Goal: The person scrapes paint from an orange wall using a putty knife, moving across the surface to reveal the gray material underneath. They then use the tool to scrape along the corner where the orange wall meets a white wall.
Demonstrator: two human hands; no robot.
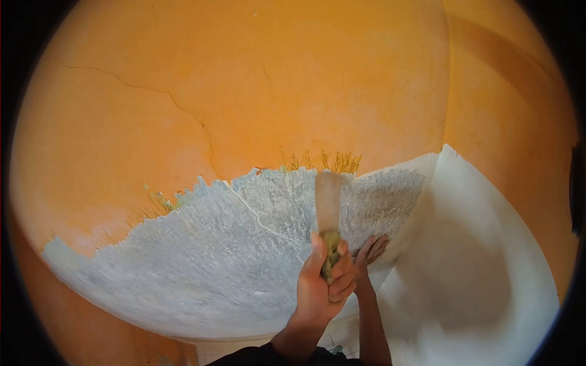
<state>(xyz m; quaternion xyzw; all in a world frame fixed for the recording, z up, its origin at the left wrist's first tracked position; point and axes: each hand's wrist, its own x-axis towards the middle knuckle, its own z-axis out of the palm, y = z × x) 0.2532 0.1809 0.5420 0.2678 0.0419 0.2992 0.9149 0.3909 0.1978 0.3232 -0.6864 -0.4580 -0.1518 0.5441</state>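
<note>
My left hand (322,290) is closed round the dark, mottled handle (330,256) of a wide scraper, its thumb along the left side. The blurred blade (328,198) points up, with its top at the ragged edge between orange paint (274,91) and a bare grey-white patch (238,256). Just right of the handle, my right hand (370,250) is spread against the grey surface, fingers toward the upper right. Its lower palm is partly hidden behind my left hand.
A thin crack (204,127) runs down the orange wall and continues as a pale line (259,222) through the grey patch. On the right a smooth whitish surface (464,262) meets it at a corner. Pale tiles (217,349) show at the bottom.
</note>
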